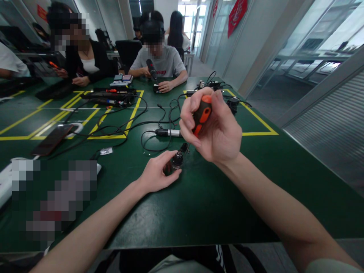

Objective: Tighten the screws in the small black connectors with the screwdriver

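Note:
My right hand (220, 127) is raised above the table, its fingers wrapped round the orange and black handle of a screwdriver (204, 112). Only a little of the thin shaft shows below the fingers. Lower and to the left, my left hand (157, 172) rests on the green tabletop with thumb and forefinger about a small black cylindrical part (178, 160). This part stands upright, with a narrower metallic top. Just behind it lies a small black piece (184, 147) with tiny metal bits beside it.
A silver and black rod-shaped tool (167, 132) with a cable lies beyond my hands. Black cables (136, 123) cross the table (227, 212). At left are a phone (54, 139) and a white power strip (8, 184). Across the table, a person (159, 60) holds a black tool.

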The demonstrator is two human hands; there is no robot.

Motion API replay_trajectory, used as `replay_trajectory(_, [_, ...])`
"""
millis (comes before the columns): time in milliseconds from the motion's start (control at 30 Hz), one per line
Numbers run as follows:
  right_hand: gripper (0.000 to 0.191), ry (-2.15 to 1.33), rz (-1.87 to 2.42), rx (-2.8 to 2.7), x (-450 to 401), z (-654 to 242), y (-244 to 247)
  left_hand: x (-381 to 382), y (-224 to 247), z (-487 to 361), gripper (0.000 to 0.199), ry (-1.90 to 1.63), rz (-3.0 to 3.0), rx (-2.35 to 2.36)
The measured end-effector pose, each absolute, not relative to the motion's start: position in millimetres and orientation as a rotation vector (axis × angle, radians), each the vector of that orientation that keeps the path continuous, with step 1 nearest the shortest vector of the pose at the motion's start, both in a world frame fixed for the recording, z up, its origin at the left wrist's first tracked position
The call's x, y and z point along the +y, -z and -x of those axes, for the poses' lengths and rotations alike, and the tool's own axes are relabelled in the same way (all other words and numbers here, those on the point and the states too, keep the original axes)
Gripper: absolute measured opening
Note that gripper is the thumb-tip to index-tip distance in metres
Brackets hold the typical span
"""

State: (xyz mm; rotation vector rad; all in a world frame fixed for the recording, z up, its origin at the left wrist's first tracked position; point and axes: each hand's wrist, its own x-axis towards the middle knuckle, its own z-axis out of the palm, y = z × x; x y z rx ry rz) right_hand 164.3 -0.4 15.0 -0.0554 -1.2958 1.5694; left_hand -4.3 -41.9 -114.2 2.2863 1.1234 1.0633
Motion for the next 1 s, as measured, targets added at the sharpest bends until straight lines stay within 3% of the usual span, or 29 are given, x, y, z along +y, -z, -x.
replay_trajectory(333, [0.057,-1.463,0.148,-1.314,-5.8,-162.9,-18.6,-41.6,114.1,3.9,0.040,-1.060,-2.271,1.155])
replay_trajectory(567, [0.053,-1.397,0.144,-1.325,-8.9,-159.6,-19.9,-41.4,113.0,4.4,0.040,-1.056,-2.249,1.159])
replay_trajectory(833, [0.054,-1.628,0.034,-1.299,-6.0,-162.5,-19.7,-41.6,113.6,4.5,0.039,-1.067,-2.238,1.152])
replay_trajectory(1000, [0.044,-1.505,0.082,-1.283,-9.0,-161.8,-18.0,-41.8,113.5,4.2,0.041,-1.064,-2.234,1.155])
